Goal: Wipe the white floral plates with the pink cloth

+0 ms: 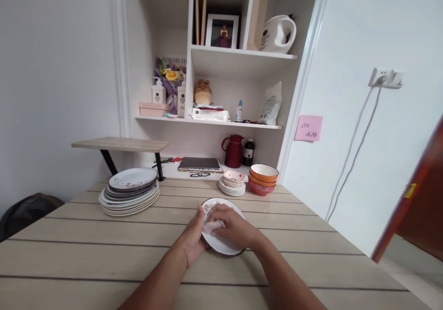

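Observation:
A white plate [224,246] with a dark rim and a faint pattern is tilted up a little over the table. My left hand [194,236] grips its left edge, thumb on the rim and fingers underneath. Pressed onto the plate's face is my right hand [230,224], its fingers curled around a crumpled white cloth or tissue [210,227]. Part of the plate's pattern is hidden by the right hand.
A stack of plates [133,181] stands at the left by a small raised shelf [121,144]. Behind my hands are small saucers [231,190] with a pink dish [233,177], and stacked bowls [263,178]. Farther back are a laptop [200,163] and a red jug [234,152].

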Action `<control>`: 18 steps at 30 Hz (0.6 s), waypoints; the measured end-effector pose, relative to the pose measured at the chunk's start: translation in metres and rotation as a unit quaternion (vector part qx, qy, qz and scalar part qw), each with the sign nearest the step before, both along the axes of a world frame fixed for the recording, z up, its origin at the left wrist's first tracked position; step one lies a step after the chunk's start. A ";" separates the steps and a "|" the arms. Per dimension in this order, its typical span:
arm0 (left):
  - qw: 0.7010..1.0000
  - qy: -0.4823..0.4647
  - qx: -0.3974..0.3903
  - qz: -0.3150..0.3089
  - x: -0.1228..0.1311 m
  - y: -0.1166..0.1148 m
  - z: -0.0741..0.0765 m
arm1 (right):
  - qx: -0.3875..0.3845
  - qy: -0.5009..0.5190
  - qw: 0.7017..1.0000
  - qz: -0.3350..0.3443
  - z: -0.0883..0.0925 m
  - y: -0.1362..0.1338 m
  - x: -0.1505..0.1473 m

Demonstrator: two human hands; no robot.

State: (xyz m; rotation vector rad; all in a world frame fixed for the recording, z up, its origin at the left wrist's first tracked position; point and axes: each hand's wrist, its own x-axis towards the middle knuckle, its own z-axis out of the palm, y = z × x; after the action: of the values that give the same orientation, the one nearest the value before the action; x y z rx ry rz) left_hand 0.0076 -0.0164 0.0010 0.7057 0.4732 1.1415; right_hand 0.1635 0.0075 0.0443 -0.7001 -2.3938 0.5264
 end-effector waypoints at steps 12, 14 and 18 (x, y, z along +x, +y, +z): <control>0.999 0.013 -0.038 0.028 0.000 -0.002 0.009 | -0.071 0.299 0.903 -0.301 -0.009 0.025 0.028; 0.999 0.009 -0.047 0.022 -0.001 -0.001 0.008 | -0.076 0.355 0.883 -0.296 -0.005 0.020 0.024; 0.999 -0.010 -0.047 0.008 -0.001 0.002 0.006 | -0.011 0.240 0.955 -0.176 -0.001 0.007 0.014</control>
State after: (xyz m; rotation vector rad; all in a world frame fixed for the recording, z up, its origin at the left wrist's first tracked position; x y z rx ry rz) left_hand 0.0068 -0.0148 0.0067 0.6087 0.5121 1.1327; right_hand 0.1771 0.0143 0.0432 -0.8731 -1.7675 0.5018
